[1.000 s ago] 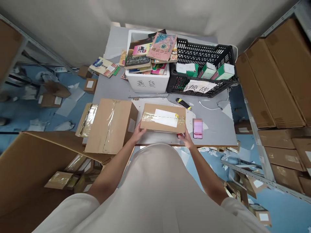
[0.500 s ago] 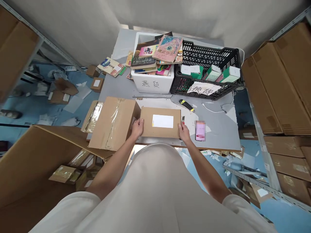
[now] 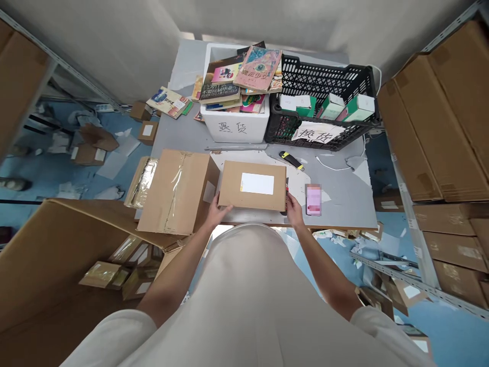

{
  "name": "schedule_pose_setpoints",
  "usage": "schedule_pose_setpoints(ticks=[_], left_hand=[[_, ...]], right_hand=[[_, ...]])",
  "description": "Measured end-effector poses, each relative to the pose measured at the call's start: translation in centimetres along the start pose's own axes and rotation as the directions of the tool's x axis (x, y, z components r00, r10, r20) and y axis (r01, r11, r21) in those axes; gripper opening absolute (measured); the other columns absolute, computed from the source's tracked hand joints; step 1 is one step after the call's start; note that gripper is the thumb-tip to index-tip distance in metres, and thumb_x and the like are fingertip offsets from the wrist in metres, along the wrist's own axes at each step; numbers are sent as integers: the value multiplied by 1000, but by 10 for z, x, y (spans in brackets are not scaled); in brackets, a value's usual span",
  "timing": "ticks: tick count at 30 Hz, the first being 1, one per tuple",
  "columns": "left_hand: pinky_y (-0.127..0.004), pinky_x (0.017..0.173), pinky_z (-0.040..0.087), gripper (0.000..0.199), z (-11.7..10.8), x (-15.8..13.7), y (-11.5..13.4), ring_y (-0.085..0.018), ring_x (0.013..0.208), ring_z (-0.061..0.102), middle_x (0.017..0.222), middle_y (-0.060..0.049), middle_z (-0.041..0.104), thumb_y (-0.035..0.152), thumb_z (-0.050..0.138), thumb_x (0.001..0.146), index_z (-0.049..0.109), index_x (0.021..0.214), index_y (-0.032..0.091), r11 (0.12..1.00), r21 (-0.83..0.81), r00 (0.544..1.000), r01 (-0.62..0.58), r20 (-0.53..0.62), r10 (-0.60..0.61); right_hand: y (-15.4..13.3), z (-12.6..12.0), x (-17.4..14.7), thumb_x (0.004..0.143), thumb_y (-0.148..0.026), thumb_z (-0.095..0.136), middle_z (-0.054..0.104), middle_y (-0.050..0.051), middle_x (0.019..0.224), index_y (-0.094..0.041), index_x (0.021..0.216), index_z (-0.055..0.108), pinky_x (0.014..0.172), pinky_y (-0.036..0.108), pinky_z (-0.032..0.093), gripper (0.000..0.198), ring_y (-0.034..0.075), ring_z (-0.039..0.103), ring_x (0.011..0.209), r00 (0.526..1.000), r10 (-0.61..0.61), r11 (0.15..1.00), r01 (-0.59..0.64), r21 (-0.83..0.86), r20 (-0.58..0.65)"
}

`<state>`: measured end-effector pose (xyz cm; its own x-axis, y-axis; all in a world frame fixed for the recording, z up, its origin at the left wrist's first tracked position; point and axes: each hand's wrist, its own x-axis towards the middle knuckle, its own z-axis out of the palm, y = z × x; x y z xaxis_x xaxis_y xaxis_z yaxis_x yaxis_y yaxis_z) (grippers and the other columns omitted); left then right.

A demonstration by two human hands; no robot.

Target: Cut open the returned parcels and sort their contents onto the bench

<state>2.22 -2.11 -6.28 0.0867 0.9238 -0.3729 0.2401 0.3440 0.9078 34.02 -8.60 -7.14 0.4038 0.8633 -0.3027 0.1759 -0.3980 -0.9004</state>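
A small brown cardboard box [image 3: 233, 186] with a white label lies flat on the table in front of me. My left hand [image 3: 217, 213] grips its near left corner, the thumb along the front edge and the fingers at the left side. Just off the box's right edge, my right hand [image 3: 294, 210] has its fingers closed around a red and black utility knife [image 3: 287, 188], mostly hidden by the hand and the box. A phone [image 3: 314, 200] lies right of that hand. Beyond the box is a yellow and black box cutter [image 3: 291, 160].
A larger taped carton [image 3: 175, 191] stands left of the small box. At the back are a white bin [image 3: 239, 127] heaped with books and a black crate [image 3: 324, 137] holding several green-white boxes. A big open carton [image 3: 42, 265] with parcels is at lower left; shelves [image 3: 424, 255] flank the right.
My right hand has left the box's right edge and moved slightly right, onto the utility knife. My left hand has slid down to the box's near left corner.
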Motion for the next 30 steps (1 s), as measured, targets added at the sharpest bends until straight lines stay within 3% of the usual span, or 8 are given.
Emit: schedule_pose_setpoints(ticks=[3,6,10,14,19,23,28,30], left_hand=[[-48,113,32,94,2,-6,-13,-28,134,45,142,-13,50,39,83,57,42,140,25,1000,-15,1000,-2,18,2],[-48,111,34,88,7,-2,-21,-28,128,51,135,-16,56,43,82,58,47,135,19,998,-64,1000,-25,5,25],[-47,109,36,80,9,5,-27,-28,124,55,129,-16,60,49,78,61,52,130,18,996,-88,1000,-23,-18,22],[-47,107,38,73,7,5,-25,-27,119,57,124,-15,62,50,76,63,55,125,18,999,-39,999,-29,-30,28],[-39,93,49,60,3,1,3,-23,103,62,112,-13,64,52,67,72,59,118,15,988,47,986,-146,-74,150],[-33,82,51,53,-4,6,42,-20,90,62,103,-10,62,52,58,80,63,117,15,957,209,960,-203,-151,237],[-33,82,48,49,-7,27,74,-22,87,60,91,-8,68,54,49,85,70,106,14,924,336,961,-183,-139,241],[-32,78,47,50,-7,35,78,-23,82,60,82,-7,69,55,45,87,72,96,14,912,387,969,-137,-139,204]], right_hand=[[8,-3,-8,76,-30,62,57,9,135,-24,139,49,104,40,45,65,23,56,121,995,-19,1000,17,23,96],[10,-1,-11,67,-24,70,55,7,137,-27,143,42,106,44,43,82,25,53,125,972,-58,998,56,17,228],[11,6,-12,66,-29,73,51,10,142,-24,148,32,108,45,41,91,25,51,127,973,-37,998,24,59,229],[1,6,-14,67,-35,73,56,11,136,-22,144,38,103,44,45,86,26,53,123,976,-15,995,-7,103,216],[-27,-8,-8,72,-46,67,64,8,122,-24,130,52,89,40,52,64,23,60,107,974,-35,999,31,24,224],[-57,-19,6,80,-54,55,69,8,105,-20,114,60,79,36,50,48,23,62,91,987,-81,982,103,-157,137],[-89,-19,29,86,-70,37,66,6,72,-20,91,63,69,32,44,57,23,60,73,993,-98,883,119,-454,69],[-96,-16,39,86,-73,33,65,7,69,-21,85,63,69,33,42,61,25,60,73,994,-82,832,110,-543,76]])
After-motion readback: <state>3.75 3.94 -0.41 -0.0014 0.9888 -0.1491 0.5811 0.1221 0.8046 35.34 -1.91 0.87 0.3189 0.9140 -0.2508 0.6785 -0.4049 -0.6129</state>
